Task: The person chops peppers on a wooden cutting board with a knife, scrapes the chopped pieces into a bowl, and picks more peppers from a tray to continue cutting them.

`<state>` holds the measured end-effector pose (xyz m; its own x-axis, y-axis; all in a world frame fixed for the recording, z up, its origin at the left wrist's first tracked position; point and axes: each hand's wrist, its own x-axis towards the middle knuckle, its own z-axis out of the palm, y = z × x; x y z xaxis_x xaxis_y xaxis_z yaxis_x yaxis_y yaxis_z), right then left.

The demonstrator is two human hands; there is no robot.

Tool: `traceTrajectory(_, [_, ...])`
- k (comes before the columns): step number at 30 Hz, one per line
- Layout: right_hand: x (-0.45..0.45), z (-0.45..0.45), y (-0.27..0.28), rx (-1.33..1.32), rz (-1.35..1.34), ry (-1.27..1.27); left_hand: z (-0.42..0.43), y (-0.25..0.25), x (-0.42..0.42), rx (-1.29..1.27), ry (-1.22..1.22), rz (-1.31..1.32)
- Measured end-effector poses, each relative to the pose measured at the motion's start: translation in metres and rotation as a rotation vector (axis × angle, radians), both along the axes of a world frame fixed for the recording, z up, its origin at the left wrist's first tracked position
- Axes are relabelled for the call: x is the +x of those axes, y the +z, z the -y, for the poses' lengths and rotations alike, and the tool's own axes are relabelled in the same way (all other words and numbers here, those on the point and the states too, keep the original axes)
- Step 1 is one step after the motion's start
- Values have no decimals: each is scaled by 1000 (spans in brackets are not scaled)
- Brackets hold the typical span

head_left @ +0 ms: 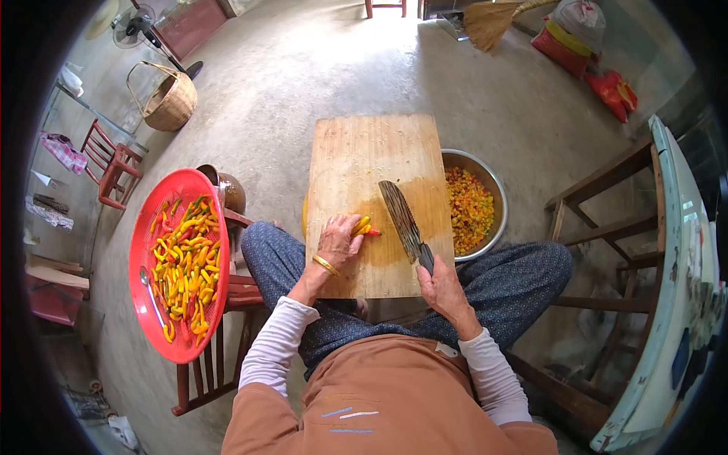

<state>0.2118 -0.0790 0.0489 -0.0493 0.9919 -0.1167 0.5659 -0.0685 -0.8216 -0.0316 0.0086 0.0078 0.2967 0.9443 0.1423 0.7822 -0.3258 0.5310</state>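
A wooden cutting board (pixel 379 152) lies across my lap, damp and dotted with small bits. My left hand (pixel 337 241), with a gold bangle at its wrist, is closed around a few yellow and red peppers (pixel 367 227) on the left part of the board. In my right hand (pixel 442 287) is the dark handle of a large knife (pixel 400 216), at the board's lower right. Its blade lies over the middle of the board, to the right of the peppers and apart from them.
To the left, a red tray (pixel 140 265) of whole peppers and a spoon rests by a chair (pixel 205 379). A metal bowl (pixel 497 193) of chopped peppers stands right of the board. A wicker basket (pixel 173 102) is at the back left, a wooden frame (pixel 607 227) at the right.
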Motion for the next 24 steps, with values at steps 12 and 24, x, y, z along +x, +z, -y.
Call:
traceTrajectory(12, [0, 0, -2, 20, -25, -25, -8, 15, -5, 60, -106, -89])
traceTrajectory(24, [0, 0, -9, 18, -10, -26, -23, 11, 2, 117, 103, 180])
